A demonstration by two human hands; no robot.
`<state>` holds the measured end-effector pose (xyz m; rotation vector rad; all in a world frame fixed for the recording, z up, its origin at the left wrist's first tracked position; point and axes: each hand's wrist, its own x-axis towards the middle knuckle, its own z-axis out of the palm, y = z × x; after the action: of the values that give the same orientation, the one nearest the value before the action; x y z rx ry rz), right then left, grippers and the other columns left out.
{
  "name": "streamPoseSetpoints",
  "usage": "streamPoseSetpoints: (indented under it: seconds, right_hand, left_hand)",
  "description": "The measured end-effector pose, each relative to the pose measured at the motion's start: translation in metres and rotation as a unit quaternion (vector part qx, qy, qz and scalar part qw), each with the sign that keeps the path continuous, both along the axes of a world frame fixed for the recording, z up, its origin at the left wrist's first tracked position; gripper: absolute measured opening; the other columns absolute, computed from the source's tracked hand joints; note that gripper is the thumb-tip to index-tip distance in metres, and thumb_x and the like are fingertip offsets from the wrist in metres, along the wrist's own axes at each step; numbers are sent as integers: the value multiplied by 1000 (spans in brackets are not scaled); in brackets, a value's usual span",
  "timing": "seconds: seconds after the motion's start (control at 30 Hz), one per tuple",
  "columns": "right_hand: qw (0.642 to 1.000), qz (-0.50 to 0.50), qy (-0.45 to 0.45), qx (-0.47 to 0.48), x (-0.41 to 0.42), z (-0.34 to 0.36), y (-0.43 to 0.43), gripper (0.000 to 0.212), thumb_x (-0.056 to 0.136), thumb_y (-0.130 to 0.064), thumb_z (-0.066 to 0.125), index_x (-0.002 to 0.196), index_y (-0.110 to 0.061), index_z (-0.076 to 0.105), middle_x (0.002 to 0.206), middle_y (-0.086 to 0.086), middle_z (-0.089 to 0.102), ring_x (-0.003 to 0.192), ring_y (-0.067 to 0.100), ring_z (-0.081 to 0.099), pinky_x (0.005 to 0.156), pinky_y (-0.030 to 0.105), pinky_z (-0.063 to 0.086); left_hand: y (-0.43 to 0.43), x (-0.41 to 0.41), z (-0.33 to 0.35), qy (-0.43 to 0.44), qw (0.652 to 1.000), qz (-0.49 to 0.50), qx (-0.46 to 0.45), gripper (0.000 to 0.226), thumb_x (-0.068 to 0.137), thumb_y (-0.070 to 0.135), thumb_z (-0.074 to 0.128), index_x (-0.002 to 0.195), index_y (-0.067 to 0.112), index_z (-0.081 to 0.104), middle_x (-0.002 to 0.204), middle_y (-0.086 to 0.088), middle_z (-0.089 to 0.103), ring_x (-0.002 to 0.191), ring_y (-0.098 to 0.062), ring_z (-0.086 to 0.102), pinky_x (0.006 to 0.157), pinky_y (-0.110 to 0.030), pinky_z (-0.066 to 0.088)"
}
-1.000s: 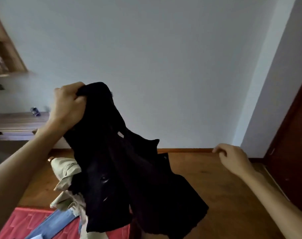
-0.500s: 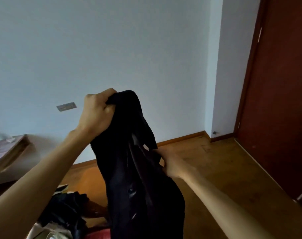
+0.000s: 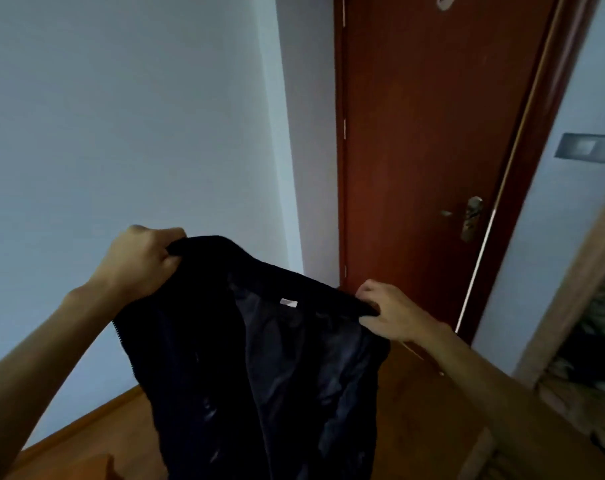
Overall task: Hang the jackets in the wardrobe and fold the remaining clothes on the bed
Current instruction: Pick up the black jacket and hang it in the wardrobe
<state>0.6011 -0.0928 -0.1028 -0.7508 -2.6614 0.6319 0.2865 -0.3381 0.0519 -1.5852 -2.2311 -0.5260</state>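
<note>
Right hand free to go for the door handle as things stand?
Probably not yet. The right hand is gripping the black jacket's collar, as is the left hand. The path to the door handle looks clear, but it would have to let go first.

Wooden floor at the foot of the walls

The brown wooden floor point(image 3: 415, 410) runs along the pale wall to the dark red door; nothing visibly lies on its exposed boards.
</note>
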Motion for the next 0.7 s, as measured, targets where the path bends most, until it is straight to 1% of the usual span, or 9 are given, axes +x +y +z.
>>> streamPoseSetpoints:
  seconds: [0.03, 0.1, 0.2, 0.3, 0.37, 0.43, 0.53, 0.6, 0.7]
  right_hand:
    - [1000, -17, -12, -3, 16, 14, 5, 37, 75, -41, 48, 74, -8, 64, 80, 3, 65, 74, 19, 61, 66, 41, 53]
    - [998, -56, -39, 18, 41, 36, 14, 45, 75, -50, 43, 66, -9, 60, 61, 0, 62, 57, 17, 58, 53, 34, 45]
    - [984, -125, -90, 88, 74, 71, 17, 54, 82, -68, 50, 66, -19, 63, 59, -10, 58, 58, 3, 52, 56, 28, 40]
    - [962, -170, -160, 141, 96, 107, 15, 69, 68, -90, 45, 58, -23, 58, 56, -11, 57, 54, 4, 53, 53, 26, 41]
    - [961, -171, -199, 90, 105, 133, 13, 65, 60, -90, 53, 61, -26, 62, 59, -11, 60, 57, 3, 57, 53, 26, 43]
    - [965, -179, -187, 29, 113, 154, 13, 51, 53, -83, 66, 63, -33, 65, 65, -13, 65, 62, 0, 61, 57, 26, 51]
    - [953, -263, -150, -14, 119, 177, 19, 46, 60, -68, 78, 60, -24, 65, 57, -12, 64, 56, 0, 59, 48, 16, 42]
    - [928, -348, -129, -35, 120, 190, 28, 58, 66, -68, 76, 71, -11, 68, 68, -3, 64, 63, 8, 60, 52, 20, 41]
    - [882, -437, -80, -157, 120, 205, 34, 78, 75, -62, 74, 123, -2, 60, 110, 7, 62, 93, 20, 59, 75, 28, 48]
  left_hand:
    - [15, -7, -2, 7, 999, 1, -42, 14, 84, 19, 60, 71, 14, 59, 56, -10, 52, 66, -37, 57, 58, -37, 45]
    - [43, -21, -7, 14, 991, 9, -135, 33, 91, 27, 64, 62, 23, 49, 61, -6, 53, 77, -34, 56, 63, -37, 46]
    - [88, -29, -11, 3, 976, -3, -219, 37, 92, 49, 58, 62, 29, 51, 76, -5, 63, 88, -30, 56, 75, -38, 49]
    - [127, -22, -4, -64, 953, -28, -293, 44, 90, 56, 60, 57, 26, 58, 68, 0, 61, 77, -23, 59, 72, -31, 45]
    - [150, -17, 8, -67, 949, -44, -305, 44, 89, 56, 61, 69, 18, 69, 75, -3, 65, 79, -23, 61, 72, -29, 44]
    - [170, -13, 24, -69, 956, -53, -280, 46, 90, 54, 62, 80, 11, 74, 83, -7, 68, 81, -24, 61, 73, -28, 43]
    - [194, -1, 37, -155, 942, -61, -291, 40, 91, 49, 64, 78, 12, 72, 88, -9, 72, 77, -21, 65, 73, -29, 47]
    - [203, 17, 42, -251, 901, -60, -349, 40, 90, 48, 67, 91, 9, 74, 95, -12, 75, 84, -28, 72, 81, -36, 57]
    - [215, 54, 44, -390, 834, -108, -376, 35, 95, 34, 63, 104, 1, 72, 95, -17, 76, 81, -29, 75, 74, -36, 62]
